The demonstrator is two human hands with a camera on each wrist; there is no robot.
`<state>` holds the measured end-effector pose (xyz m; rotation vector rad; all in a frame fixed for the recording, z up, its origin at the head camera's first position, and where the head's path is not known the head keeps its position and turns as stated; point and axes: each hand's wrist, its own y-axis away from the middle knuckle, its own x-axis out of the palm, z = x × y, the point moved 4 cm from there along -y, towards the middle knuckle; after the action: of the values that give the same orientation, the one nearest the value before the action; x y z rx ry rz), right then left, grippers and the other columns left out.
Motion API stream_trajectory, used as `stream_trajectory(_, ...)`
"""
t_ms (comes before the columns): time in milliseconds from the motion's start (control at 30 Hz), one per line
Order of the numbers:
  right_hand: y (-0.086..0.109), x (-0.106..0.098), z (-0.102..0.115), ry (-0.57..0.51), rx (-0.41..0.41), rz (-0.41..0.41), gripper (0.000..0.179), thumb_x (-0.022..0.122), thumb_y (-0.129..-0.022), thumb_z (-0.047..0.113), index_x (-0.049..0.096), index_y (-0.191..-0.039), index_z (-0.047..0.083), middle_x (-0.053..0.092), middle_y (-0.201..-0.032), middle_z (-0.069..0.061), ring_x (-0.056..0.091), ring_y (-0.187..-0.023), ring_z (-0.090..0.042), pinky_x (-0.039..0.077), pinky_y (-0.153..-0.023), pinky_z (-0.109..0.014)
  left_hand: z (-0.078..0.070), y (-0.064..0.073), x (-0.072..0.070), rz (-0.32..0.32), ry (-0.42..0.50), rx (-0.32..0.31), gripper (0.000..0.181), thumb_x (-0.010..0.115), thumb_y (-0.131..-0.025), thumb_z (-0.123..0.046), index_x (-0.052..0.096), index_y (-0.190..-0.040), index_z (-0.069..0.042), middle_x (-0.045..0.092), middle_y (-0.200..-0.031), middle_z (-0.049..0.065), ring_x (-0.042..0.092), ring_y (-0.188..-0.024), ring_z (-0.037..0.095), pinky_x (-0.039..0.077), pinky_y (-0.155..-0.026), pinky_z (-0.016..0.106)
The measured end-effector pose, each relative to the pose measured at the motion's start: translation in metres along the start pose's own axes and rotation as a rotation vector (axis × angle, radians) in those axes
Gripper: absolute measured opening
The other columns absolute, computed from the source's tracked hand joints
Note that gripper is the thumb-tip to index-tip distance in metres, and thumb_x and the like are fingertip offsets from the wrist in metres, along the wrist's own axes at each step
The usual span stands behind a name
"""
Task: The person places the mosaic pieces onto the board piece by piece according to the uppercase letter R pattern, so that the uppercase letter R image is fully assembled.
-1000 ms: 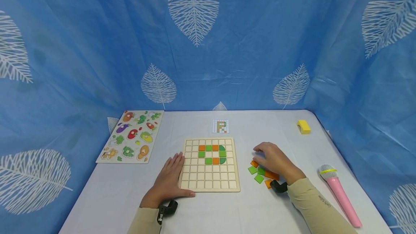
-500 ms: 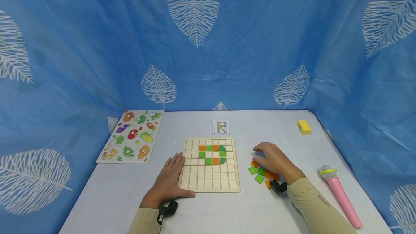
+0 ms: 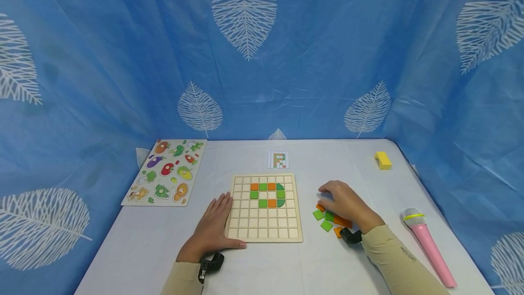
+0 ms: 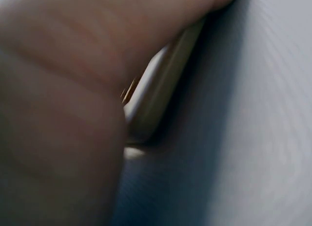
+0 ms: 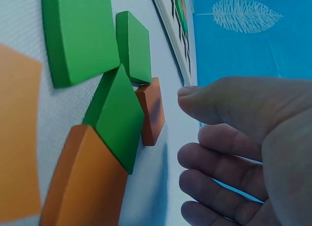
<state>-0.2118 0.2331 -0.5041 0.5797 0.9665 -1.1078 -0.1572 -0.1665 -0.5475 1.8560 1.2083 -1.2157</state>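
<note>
My left hand (image 3: 210,229) rests at the lower left corner of a square wooden grid board (image 3: 264,225), fingers straight along its left side, thumb at its near edge. Orange and green tiles (image 3: 263,203) on the board form a closed loop with rounded right corners. My right hand (image 3: 345,201) hovers right of the board over a small pile of loose tiles (image 3: 326,226). In the right wrist view its fingers are loosely bent and hold nothing, apart from an orange tile (image 5: 152,111) and green tile (image 5: 119,119). The left wrist view mostly shows my hand (image 4: 58,114), blurred.
Behind the board lies a small card (image 3: 278,159) with a coloured letter R pattern. A vegetable puzzle board (image 3: 168,202) is at the left. At the right are a pink toy microphone (image 3: 431,251) and a yellow arched block (image 3: 382,160). Blue curtains surround the white table.
</note>
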Motion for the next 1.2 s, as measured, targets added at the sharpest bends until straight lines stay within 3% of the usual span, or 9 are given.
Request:
stream_trajectory(733, 0.0018, 0.0054, 0.0002, -0.026, 0.029, 0.034, 0.029, 0.084, -0.091, 0.015, 0.077, -0.116, 0.001, 0.073, -0.114, -0.008, 0.066, -0.109, -0.031, 0.055, -0.098, -0.052, 0.0003, 0.0006, 0.0012, -0.016, -0.001, 0.012, 0.149, 0.074, -0.062, -0.092, 0.025, -0.165, 0.004, 0.021, -0.172, 0.018, 0.014, -0.158, 0.035, 0.012, -0.126, 0.053)
stream_trajectory(1200, 0.0043, 0.0055, 0.0027, -0.028, -0.009, 0.019, 0.028, 0.085, -0.091, 0.015, 0.077, -0.114, 0.001, 0.073, -0.110, -0.006, 0.067, -0.106, -0.029, 0.055, -0.096, -0.051, 0.0015, 0.0003, 0.0029, -0.024, 0.007, 0.003, 0.149, 0.075, -0.061, -0.091, 0.025, -0.165, 0.002, 0.021, -0.172, 0.017, 0.014, -0.158, 0.034, 0.012, -0.126, 0.053)
